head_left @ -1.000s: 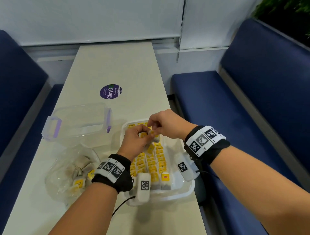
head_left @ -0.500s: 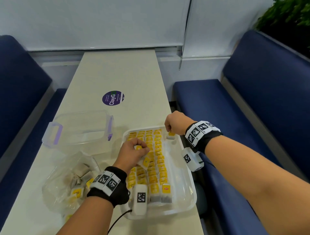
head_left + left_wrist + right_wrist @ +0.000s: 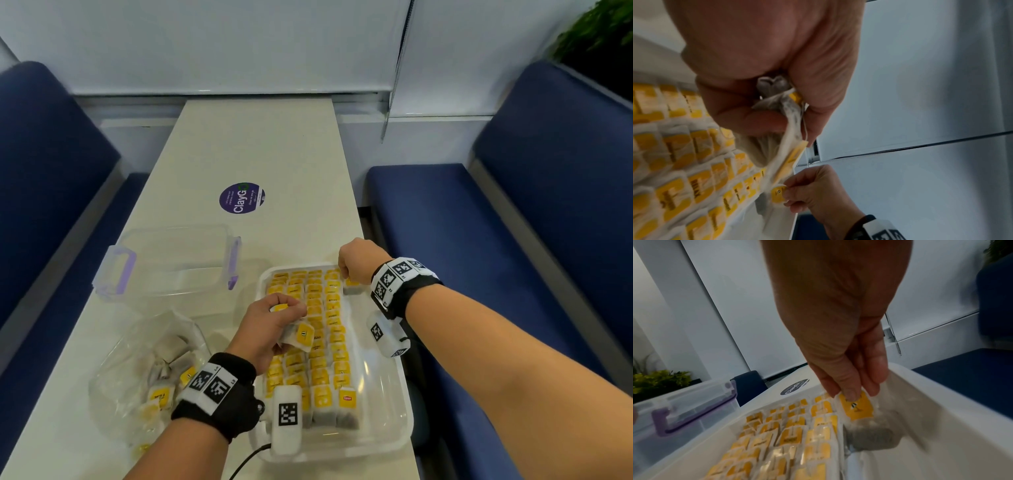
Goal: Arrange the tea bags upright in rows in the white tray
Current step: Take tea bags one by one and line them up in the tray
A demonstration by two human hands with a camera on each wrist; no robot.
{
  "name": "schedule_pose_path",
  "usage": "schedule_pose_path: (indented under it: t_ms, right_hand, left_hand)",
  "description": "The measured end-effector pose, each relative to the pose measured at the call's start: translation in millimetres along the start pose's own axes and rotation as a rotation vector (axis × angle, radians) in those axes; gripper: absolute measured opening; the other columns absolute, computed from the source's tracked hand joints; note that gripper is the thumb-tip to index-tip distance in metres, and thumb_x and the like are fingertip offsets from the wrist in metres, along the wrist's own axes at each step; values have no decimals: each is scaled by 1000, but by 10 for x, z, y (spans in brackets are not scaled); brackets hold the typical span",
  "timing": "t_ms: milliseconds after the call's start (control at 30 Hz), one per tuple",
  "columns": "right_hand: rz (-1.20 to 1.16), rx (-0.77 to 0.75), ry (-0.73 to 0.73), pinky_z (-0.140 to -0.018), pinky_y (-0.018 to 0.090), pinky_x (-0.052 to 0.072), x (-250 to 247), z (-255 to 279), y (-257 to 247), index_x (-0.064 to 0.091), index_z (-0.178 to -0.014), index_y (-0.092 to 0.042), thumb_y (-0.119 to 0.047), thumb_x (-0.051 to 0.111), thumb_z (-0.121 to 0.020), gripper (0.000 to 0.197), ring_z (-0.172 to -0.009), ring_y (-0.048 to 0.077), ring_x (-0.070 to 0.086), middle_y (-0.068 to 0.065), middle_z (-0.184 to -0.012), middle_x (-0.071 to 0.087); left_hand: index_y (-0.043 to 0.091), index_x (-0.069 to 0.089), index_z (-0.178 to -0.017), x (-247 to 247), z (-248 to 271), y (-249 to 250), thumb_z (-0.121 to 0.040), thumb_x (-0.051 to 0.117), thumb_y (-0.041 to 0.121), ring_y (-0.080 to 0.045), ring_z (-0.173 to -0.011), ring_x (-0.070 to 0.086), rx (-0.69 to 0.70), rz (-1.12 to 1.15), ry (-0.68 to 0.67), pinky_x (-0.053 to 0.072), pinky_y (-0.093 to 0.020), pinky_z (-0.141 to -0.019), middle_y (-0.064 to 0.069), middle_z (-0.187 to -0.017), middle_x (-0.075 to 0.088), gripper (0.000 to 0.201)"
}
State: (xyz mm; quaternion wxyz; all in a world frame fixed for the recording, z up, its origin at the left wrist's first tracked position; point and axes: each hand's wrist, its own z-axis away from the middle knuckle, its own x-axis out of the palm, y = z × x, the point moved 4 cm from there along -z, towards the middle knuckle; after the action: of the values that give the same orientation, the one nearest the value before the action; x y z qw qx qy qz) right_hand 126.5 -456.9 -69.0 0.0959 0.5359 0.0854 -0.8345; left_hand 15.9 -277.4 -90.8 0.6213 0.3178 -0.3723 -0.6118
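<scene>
While my right hand (image 3: 849, 363) pinched one tea bag (image 3: 856, 405) by its yellow tag at the far right corner of the white tray (image 3: 400, 404), starting a new row beside the filled ones, I judged it best to lower it straight and seat it upright against the wall. My left hand (image 3: 270, 325) gripped spare bags (image 3: 301, 337) over the rows.

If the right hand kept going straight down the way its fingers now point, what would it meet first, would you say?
Most likely the floor of the white tray at its far right corner. The right hand pinches a tea bag by its top there, beside the last full row. Whether the bag already touches the floor is unclear.
</scene>
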Motion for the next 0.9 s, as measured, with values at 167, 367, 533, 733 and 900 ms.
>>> schedule_pose_path:
  t_ms: [167, 367, 533, 733, 900]
  right_hand:
    - [92, -18, 20, -76, 34, 55, 22, -30, -23, 70, -97, -6, 2, 52, -86, 22, -84, 30, 65, 13, -100, 66]
    - [230, -7, 53, -66, 31, 50, -21, -3, -49, 58, -88, -3, 9, 50, -83, 15, -70, 27, 53, 12, -89, 58]
    - [195, -1, 78, -65, 31, 47, 0, 5, -15, 53, -86, -7, 9, 46, -84, 17, -71, 26, 52, 9, -84, 51]
    - [59, -13, 101, -70, 32, 52, 29, 23, 5, 62, -100, -6, 3, 48, -86, 22, -83, 28, 62, 12, -98, 61]
    - [-337, -144, 73, -64, 26, 54, -96, 139, -160, 70, -80, -7, -18, 65, -86, 13, -66, 17, 66, 6, -74, 70]
  left_hand:
    - [19, 62, -81, 33, -23, 2, -85, 72, 14, -20, -68, 60, -19, 8, -2, 36, -26, -55, -6, -84, 69, 12]
    - [19, 63, -81, 50, -20, 12, -86, 72, 15, -21, -72, 59, -29, 31, 0, 37, -27, -56, -3, -83, 70, 11]
    - [17, 62, -85, 78, -3, 15, -90, 69, 17, -13, -59, 61, -30, 63, 11, 38, -25, -53, -3, -83, 70, 9]
    - [15, 62, -83, 91, -11, 11, -93, 64, 35, -16, -63, 62, -49, 120, 33, 41, -24, -51, -2, -86, 69, 22]
    - [16, 62, -84, 114, -5, 28, -96, 54, 48, -19, -65, 59, -70, 180, 45, 39, -25, -49, -6, -91, 68, 36]
